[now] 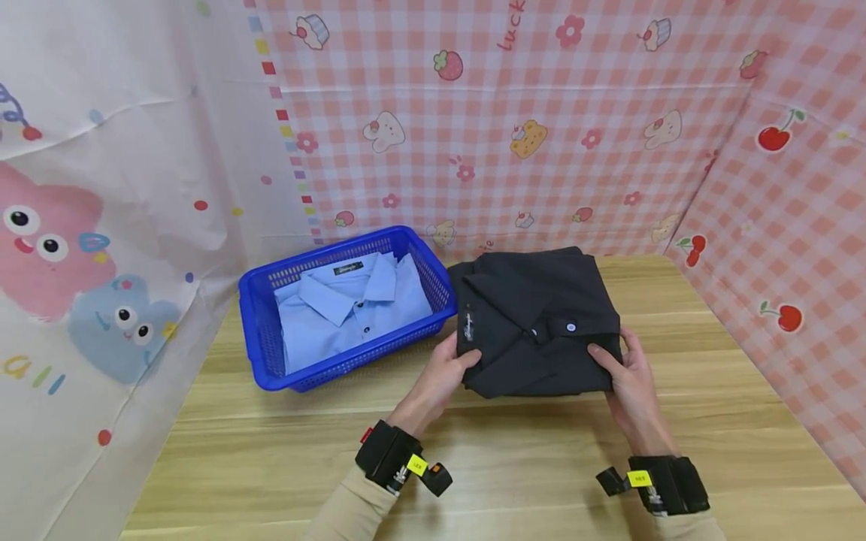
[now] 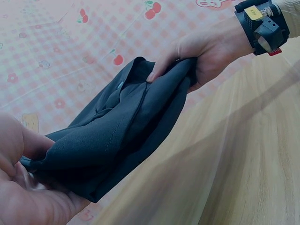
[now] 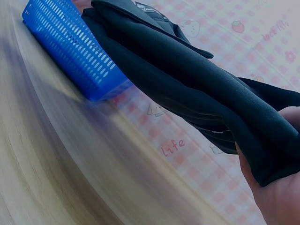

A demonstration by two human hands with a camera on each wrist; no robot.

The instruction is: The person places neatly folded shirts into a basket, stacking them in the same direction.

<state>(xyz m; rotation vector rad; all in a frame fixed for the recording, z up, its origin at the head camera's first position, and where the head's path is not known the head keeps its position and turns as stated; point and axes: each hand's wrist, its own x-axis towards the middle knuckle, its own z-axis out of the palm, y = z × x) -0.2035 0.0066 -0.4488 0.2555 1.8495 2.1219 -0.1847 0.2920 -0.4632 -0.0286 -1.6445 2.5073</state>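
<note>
Folded black shirt (image 1: 534, 323), gripped at both ends by left hand (image 1: 443, 372) and right hand (image 1: 625, 368), lifted off bench (image 1: 514, 466); next, likely transfer into blue basket (image 1: 267, 361) atop light-blue shirt (image 1: 352, 312).

Bright, even, diffuse lighting in head view; soft shadows only. Sharp centrally, bowed at edges. Wrist views dimmer, bluish, motion-blurred across background.

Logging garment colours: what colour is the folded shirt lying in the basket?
Light blue shirt, in the blue basket; head view shows it best.
</note>
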